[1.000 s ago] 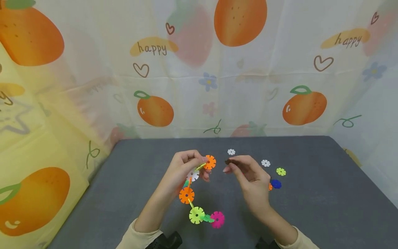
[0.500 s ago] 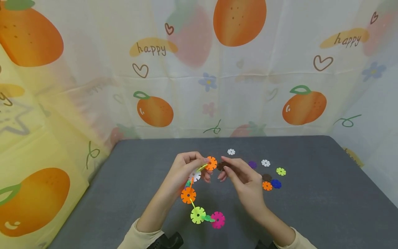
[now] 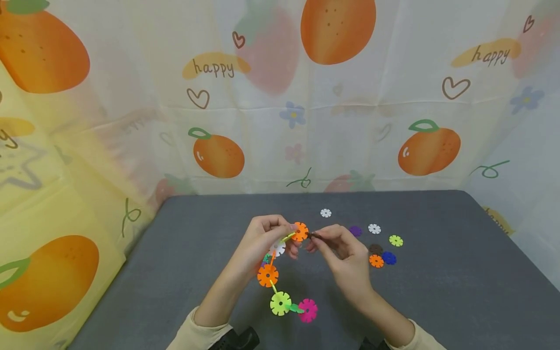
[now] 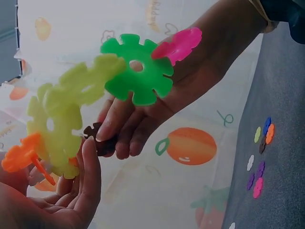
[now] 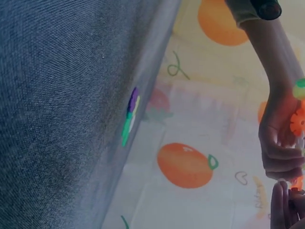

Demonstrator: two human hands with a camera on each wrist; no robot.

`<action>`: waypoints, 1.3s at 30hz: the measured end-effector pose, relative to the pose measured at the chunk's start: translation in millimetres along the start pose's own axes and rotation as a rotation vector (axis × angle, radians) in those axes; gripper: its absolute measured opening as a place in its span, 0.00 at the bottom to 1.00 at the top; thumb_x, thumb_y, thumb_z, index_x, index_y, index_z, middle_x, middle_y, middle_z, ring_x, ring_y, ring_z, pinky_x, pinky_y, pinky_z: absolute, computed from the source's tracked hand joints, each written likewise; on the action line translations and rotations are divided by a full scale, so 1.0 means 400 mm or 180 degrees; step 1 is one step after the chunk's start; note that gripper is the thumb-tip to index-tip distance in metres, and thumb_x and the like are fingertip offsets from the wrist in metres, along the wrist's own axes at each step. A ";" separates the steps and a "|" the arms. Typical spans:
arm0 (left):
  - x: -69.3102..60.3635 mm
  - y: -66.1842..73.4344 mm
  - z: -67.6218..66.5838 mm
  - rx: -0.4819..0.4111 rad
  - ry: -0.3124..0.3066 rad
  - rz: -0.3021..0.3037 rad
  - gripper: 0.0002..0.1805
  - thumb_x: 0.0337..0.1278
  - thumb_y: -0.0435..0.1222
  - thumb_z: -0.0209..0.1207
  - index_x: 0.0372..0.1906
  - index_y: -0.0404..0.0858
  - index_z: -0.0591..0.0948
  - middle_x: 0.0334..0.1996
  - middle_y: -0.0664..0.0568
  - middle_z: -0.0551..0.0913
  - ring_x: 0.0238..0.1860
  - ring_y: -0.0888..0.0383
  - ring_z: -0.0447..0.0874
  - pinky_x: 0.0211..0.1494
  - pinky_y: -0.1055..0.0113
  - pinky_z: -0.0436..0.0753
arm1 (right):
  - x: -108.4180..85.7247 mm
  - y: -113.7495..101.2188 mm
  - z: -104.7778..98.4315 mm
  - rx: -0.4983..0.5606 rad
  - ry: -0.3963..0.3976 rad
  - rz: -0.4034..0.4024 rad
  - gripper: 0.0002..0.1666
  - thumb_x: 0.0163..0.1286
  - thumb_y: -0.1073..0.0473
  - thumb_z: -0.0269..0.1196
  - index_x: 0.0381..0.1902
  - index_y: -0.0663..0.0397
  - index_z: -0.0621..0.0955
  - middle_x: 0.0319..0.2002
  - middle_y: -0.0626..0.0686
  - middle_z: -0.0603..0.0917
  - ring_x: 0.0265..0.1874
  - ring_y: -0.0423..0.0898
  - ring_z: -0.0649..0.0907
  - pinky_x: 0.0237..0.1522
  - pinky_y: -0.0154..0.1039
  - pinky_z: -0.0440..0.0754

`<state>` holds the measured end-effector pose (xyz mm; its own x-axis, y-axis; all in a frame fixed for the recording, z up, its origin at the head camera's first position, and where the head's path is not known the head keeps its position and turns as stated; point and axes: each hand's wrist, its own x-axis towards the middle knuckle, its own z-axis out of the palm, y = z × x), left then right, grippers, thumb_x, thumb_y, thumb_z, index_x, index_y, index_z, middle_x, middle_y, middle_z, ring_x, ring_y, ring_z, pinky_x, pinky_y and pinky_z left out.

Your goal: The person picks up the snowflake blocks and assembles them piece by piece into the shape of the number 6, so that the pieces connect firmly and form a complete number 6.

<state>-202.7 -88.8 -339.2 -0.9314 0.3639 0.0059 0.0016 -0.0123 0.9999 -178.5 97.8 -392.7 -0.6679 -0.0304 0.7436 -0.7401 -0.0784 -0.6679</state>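
A chain of interlocking plastic snowflake discs hangs from my left hand (image 3: 262, 240), which pinches it near its upper end, by an orange disc (image 3: 302, 236). Lower down come a white disc, a second orange disc (image 3: 264, 279), a yellow-green disc (image 3: 275, 309), a green disc (image 4: 143, 90) and a pink disc (image 3: 308, 315). My right hand (image 3: 347, 255) pinches a brown disc (image 4: 106, 147) between thumb and fingers. Seen nearly edge-on in the head view, it meets the upper orange disc's right rim; whether their slots engage cannot be told.
Loose discs lie on the grey table (image 3: 437, 291) beyond my right hand: white (image 3: 374, 232), purple (image 3: 355, 231), yellow-green (image 3: 395, 244), brown (image 3: 375, 248), blue (image 3: 389, 261) and orange (image 3: 376, 265). Purple (image 5: 133, 99) and green (image 5: 126, 131) discs show in the right wrist view. A fruit-printed cloth (image 3: 271, 121) stands behind.
My right hand has moved left, bringing the brown disc against the orange disc and turning it edge-on. Purple and brown discs on the table have come into sight. The chain has shifted slightly right.
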 end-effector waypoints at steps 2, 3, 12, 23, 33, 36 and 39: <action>0.000 0.000 0.000 0.0062 -0.0012 0.0019 0.14 0.64 0.37 0.60 0.35 0.27 0.80 0.22 0.51 0.85 0.22 0.56 0.85 0.41 0.52 0.88 | 0.001 0.001 0.001 -0.0055 0.0016 -0.0057 0.12 0.60 0.82 0.60 0.40 0.68 0.79 0.35 0.62 0.82 0.31 0.45 0.87 0.39 0.36 0.87; 0.001 0.000 0.000 0.0086 -0.0011 0.0039 0.14 0.64 0.37 0.60 0.35 0.27 0.80 0.22 0.51 0.85 0.22 0.56 0.85 0.41 0.51 0.88 | 0.002 0.002 0.002 -0.0052 0.0018 -0.0099 0.12 0.59 0.82 0.60 0.40 0.69 0.79 0.34 0.64 0.82 0.31 0.46 0.87 0.39 0.36 0.87; 0.008 -0.002 -0.001 0.0118 -0.0045 0.0083 0.11 0.64 0.35 0.60 0.34 0.28 0.81 0.24 0.52 0.87 0.23 0.56 0.86 0.43 0.55 0.87 | 0.001 0.014 0.005 0.0055 0.0079 -0.0320 0.13 0.55 0.87 0.59 0.35 0.73 0.80 0.33 0.66 0.83 0.32 0.46 0.88 0.38 0.37 0.87; 0.017 -0.012 -0.005 0.0274 -0.0161 0.0226 0.11 0.64 0.32 0.59 0.34 0.25 0.81 0.22 0.53 0.86 0.22 0.57 0.86 0.42 0.56 0.88 | -0.005 0.027 -0.004 -0.0002 0.0018 -0.0406 0.15 0.53 0.88 0.60 0.35 0.73 0.81 0.32 0.68 0.83 0.31 0.47 0.88 0.38 0.37 0.87; 0.029 -0.020 0.002 0.0202 -0.0126 0.0176 0.11 0.65 0.34 0.58 0.37 0.27 0.80 0.25 0.53 0.86 0.23 0.58 0.86 0.43 0.56 0.88 | 0.006 0.025 -0.004 -0.0490 -0.0040 -0.0425 0.15 0.54 0.84 0.63 0.37 0.66 0.81 0.34 0.60 0.84 0.31 0.45 0.86 0.42 0.32 0.86; 0.038 -0.025 -0.009 0.0166 -0.0150 0.0061 0.11 0.67 0.35 0.55 0.36 0.30 0.80 0.23 0.53 0.84 0.20 0.58 0.83 0.36 0.60 0.87 | 0.010 0.027 -0.009 -0.0491 -0.0233 -0.0229 0.15 0.58 0.80 0.63 0.42 0.64 0.79 0.37 0.59 0.83 0.32 0.45 0.86 0.41 0.33 0.86; 0.049 -0.034 -0.022 -0.0012 -0.0132 -0.0086 0.10 0.68 0.37 0.53 0.34 0.35 0.79 0.23 0.53 0.84 0.16 0.59 0.77 0.26 0.67 0.81 | 0.006 0.033 -0.016 -0.0423 -0.0288 0.0294 0.12 0.69 0.73 0.57 0.49 0.61 0.77 0.40 0.57 0.84 0.33 0.47 0.87 0.41 0.36 0.87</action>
<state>-224.0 -89.7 -352.9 -0.9152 0.4024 -0.0205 -0.0247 -0.0053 0.9997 -190.5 103.0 -399.9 -0.7281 -0.1215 0.6747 -0.6839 0.0610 -0.7270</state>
